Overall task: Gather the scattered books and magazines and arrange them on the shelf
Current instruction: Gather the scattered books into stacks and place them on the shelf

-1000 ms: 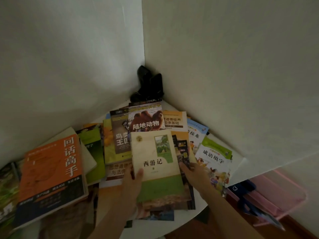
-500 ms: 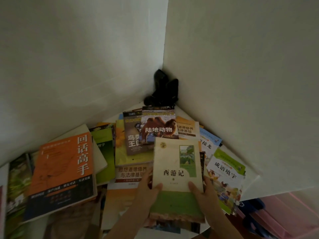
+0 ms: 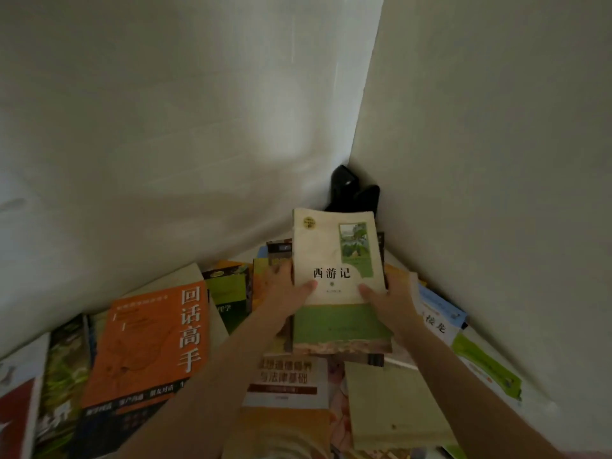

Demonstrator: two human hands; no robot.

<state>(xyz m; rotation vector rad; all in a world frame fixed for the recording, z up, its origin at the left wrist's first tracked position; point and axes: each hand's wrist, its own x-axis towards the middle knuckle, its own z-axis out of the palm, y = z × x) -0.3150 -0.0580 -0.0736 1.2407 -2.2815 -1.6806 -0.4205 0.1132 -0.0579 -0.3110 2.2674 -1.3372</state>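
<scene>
On the left we see an orange book lying flat on the tabletop among other scattered books. Our left hand grips the left edge of the cream-and-green book, thumb curled over its cover. That book sits atop a small stack near the wall corner. Our right hand grips its right edge, thumb on the cover. Behind it stands a black object.

Cream-and-green book held face-up above scattered books in corner.
</scene>
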